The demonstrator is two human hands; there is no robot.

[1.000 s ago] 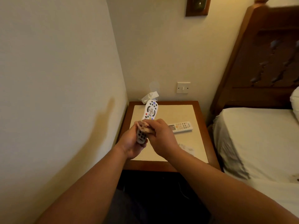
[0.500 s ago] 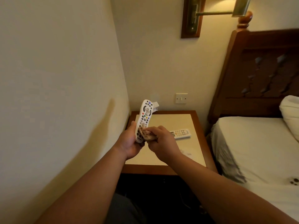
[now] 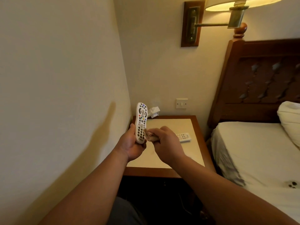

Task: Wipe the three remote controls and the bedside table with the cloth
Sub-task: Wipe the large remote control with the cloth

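Both full: your left hand (image 3: 131,147) grips the remote (image 3: 141,120) upright; your right hand (image 3: 167,143) pinches the cloth (image 3: 151,136) against its buttons.

Table (image 3: 168,125): wood frame, cream inset top. On it: white remote (image 3: 184,137) near right edge; small white object (image 3: 154,112) at back-left corner.

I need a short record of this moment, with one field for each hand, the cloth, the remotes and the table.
left hand: grips the lower end of the white remote, raised over the bedside table
right hand: pinches the cloth
cloth: pressed on the white remote's lower buttons
second remote: lies on that table, partly behind the right hand
third remote: not visible
table's back corner: small white object, kind unclear
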